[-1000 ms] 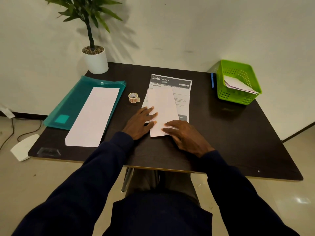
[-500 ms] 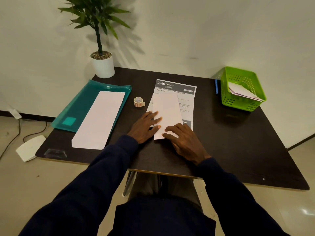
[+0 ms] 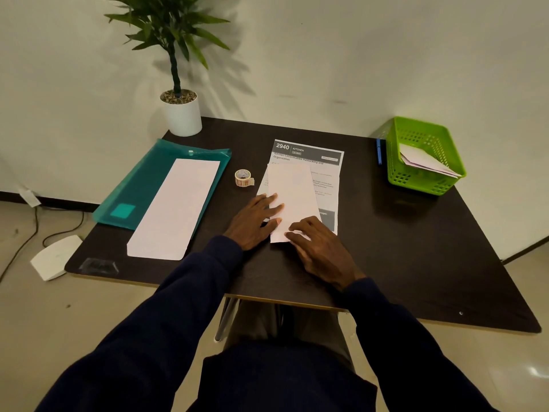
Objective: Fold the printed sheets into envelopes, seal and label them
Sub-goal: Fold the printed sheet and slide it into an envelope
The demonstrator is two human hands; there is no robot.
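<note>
A printed sheet [image 3: 325, 176] headed "2940 KITCHEN" lay near the middle of the dark table [image 3: 416, 248], and on top of it, slightly askew, lay a blank white folded sheet [image 3: 292, 197]. The person's left hand [image 3: 254, 220] rested flat with fingers spread, their tips on the folded sheet's left edge. The right hand [image 3: 320, 248] pressed down flat on its near corner, fingers open and gripping nothing. Just left of the papers stood a small roll of tape [image 3: 243, 177]. Further left lay a teal plastic folder [image 3: 142, 185] with a long white envelope [image 3: 175, 208] lying across it, its near end hanging over onto the table. A potted plant [image 3: 179, 111] stood at the far left corner. At the far right corner sat a green basket [image 3: 427, 179] holding white papers, and a blue pen [image 3: 379, 151] lay just beside it.
</note>
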